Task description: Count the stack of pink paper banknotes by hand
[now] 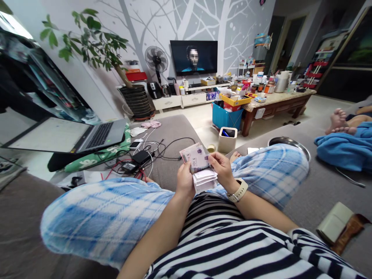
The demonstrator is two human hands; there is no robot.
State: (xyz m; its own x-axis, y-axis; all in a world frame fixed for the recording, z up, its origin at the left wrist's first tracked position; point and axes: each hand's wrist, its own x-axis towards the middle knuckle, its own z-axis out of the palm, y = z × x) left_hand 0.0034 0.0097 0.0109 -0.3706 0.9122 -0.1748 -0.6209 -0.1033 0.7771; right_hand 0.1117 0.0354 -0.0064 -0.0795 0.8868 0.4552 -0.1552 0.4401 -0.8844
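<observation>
My left hand [186, 179] is closed around a small stack of papers in front of my striped shirt. At its top are pinkish-grey printed slips [195, 156] with dark purple marks, fanned out, which look like banknotes. Below them stick out folded white papers [205, 176], partly covered by my fingers. My right hand [221, 167] pinches the right edge of the printed slips between thumb and fingers. A pale watch [238, 190] is on that wrist.
An open laptop [99, 135] stands on a green cushion at left, beside tangled cables and a black adapter [131, 166]. Right of me are a metal bowl [303, 149], a pale wallet-like case [334, 223] and another person's feet [338, 122]. A white bin [227, 141] stands ahead.
</observation>
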